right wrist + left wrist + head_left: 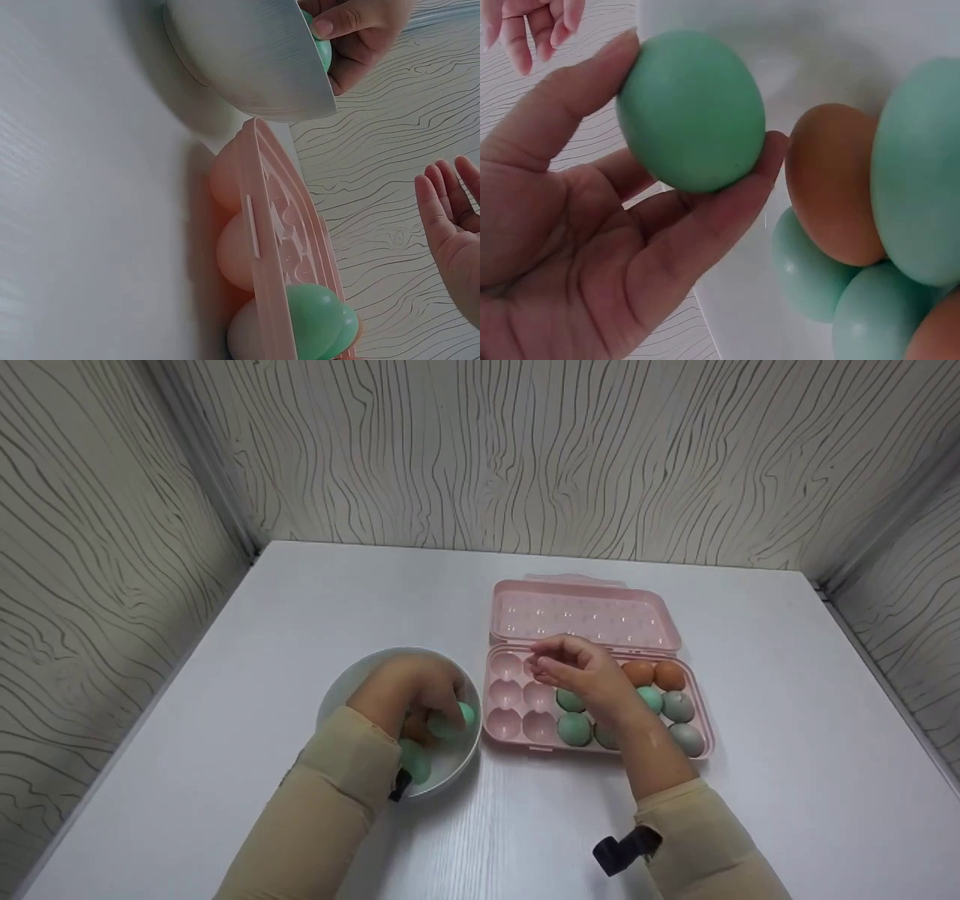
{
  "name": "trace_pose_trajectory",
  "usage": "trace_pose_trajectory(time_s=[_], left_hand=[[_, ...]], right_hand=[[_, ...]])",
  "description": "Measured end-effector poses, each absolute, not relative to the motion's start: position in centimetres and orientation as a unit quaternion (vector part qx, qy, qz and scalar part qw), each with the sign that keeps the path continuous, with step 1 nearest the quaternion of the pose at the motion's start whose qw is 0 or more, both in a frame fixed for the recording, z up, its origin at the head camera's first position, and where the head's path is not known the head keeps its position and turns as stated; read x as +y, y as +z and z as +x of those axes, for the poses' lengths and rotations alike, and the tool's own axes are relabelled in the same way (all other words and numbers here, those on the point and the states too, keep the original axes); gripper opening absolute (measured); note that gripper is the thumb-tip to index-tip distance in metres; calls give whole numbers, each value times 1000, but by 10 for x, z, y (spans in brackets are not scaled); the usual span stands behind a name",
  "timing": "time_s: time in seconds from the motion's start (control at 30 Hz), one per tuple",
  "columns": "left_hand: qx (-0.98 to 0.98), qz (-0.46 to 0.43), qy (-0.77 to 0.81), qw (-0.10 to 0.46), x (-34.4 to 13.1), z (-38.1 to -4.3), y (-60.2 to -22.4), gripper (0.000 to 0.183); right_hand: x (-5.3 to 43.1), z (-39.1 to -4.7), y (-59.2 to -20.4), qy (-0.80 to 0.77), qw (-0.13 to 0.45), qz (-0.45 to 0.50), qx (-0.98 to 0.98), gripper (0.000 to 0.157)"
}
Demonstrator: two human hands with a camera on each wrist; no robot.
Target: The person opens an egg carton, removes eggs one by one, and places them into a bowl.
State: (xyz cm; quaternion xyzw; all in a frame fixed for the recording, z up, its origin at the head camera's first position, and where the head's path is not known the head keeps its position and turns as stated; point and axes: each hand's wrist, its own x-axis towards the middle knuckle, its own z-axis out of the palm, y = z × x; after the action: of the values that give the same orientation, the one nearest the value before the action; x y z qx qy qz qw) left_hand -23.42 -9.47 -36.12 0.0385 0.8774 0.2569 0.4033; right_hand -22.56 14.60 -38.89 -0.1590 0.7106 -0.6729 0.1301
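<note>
My left hand point(424, 682) reaches into the white bowl point(330, 697) and pinches a green egg point(694, 112) between thumb and fingers. Beside that egg in the left wrist view lie a brown egg point(832, 184) and several more green eggs point(922, 172). Over the back of the pink egg carton point(504, 724) hovers my right hand point(589, 671), its fingers loosely bent with nothing in them. Green, brown and pale eggs fill cups on the carton's right side; the right hand and forearm hide some of them. Bare pink cups show at the left.
The carton's lid point(585, 615) lies folded back behind its base. Bowl and carton stand close together on a white table point(247, 675). Patterned panels point(487, 457) rise at the back and both sides.
</note>
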Motion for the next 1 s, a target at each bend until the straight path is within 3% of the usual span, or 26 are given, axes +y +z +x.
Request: trace_pose_trajectory(time_s=[0.5, 0.73, 1.0], left_hand=[[869, -18, 265, 417, -86, -240, -368, 18], [894, 19, 198, 402, -79, -241, -374, 23], [898, -4, 167, 407, -78, -240, -376, 10]], right_hand=[[150, -227, -392, -675, 128, -152, 710, 41], [151, -229, -395, -672, 125, -155, 713, 32], [151, -230, -395, -671, 129, -149, 715, 41]])
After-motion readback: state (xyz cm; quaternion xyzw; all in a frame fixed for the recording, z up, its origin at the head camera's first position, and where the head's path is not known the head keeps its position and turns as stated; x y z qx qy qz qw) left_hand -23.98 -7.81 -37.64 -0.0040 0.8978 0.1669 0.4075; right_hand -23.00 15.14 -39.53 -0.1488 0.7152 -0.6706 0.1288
